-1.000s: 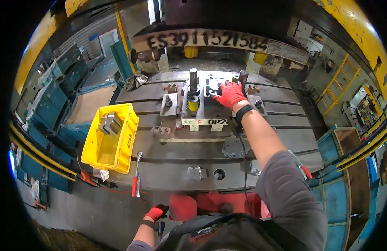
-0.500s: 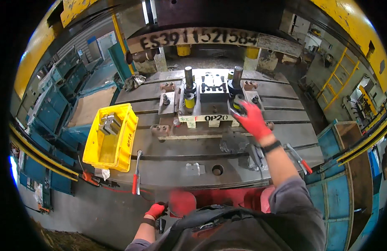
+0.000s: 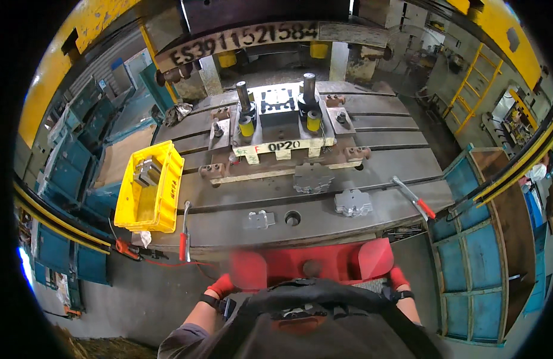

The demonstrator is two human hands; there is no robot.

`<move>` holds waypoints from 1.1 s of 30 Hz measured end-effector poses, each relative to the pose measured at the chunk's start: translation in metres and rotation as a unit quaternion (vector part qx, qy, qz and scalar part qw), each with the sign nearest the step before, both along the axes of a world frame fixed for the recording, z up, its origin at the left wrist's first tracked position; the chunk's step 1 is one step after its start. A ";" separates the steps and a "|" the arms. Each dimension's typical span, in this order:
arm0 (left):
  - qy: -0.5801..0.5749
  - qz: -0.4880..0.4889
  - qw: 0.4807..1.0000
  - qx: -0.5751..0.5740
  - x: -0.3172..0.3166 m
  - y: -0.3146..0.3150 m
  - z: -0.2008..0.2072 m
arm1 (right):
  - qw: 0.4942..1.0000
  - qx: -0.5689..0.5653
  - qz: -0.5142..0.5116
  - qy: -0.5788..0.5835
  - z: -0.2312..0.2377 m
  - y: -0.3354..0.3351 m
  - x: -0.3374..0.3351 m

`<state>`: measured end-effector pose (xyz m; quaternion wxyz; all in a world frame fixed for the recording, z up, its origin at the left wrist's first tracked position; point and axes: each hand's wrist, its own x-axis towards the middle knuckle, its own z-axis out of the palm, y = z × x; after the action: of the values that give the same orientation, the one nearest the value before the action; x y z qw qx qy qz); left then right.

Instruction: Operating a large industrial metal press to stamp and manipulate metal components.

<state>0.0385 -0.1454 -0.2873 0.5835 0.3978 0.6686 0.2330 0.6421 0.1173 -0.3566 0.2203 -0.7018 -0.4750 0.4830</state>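
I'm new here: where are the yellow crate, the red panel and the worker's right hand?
Yellow crate (image 3: 171, 202): head view, on its outer right side wall.
Red panel (image 3: 289, 262): head view, on its flat middle stretch.
Right hand (image 3: 398, 279): head view, on the red glove.

Metalworking workshop | slotted press bed | bolted die set | red console | yellow frame
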 end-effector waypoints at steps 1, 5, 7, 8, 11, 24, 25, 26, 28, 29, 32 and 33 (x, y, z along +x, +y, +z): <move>0.017 -0.012 1.000 0.018 0.004 0.004 0.008 | 0.996 -0.033 0.009 0.078 -0.004 -0.012 -0.018; 0.088 -0.048 0.992 0.081 0.010 0.008 0.009 | 0.822 0.170 0.431 -0.331 -0.049 0.002 -0.017; 0.135 -0.051 0.983 0.115 0.007 0.004 -0.002 | 0.855 0.180 0.373 -0.311 -0.052 -0.002 -0.017; 0.157 -0.048 0.978 0.130 0.005 0.001 -0.007 | 0.870 0.185 0.344 -0.301 -0.054 -0.002 -0.020; 0.212 -0.040 0.963 0.163 -0.001 -0.008 -0.017 | 0.869 0.149 0.356 -0.308 -0.010 -0.002 -0.043; 0.283 -0.221 0.928 0.096 -0.007 -0.003 -0.001 | 0.960 0.102 0.082 0.247 0.027 -0.016 -0.061; 0.288 -0.228 0.923 0.114 -0.003 0.004 0.010 | 0.957 0.219 0.148 0.118 0.011 -0.016 -0.051; 0.296 -0.232 0.917 0.131 0.003 0.007 0.022 | 0.947 0.259 0.169 0.091 -0.005 -0.016 -0.047; 0.319 -0.246 0.898 0.177 0.017 0.013 0.050 | 0.940 0.276 0.144 0.138 -0.029 -0.017 -0.043; 0.334 -0.249 0.886 0.201 0.025 0.015 0.067 | 0.941 0.275 0.138 0.138 -0.032 -0.017 -0.042; 0.365 -0.244 0.867 0.234 0.046 0.027 0.113 | 0.938 0.297 0.175 0.022 -0.032 -0.016 -0.037; 0.338 -0.225 0.892 0.199 0.044 0.024 0.112 | 0.934 0.300 0.191 -0.018 -0.029 -0.015 -0.038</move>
<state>0.0821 -0.1211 -0.1752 0.2679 0.7002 0.6575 0.0756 0.6041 0.1027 -0.3852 0.3159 -0.5076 -0.7268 0.3381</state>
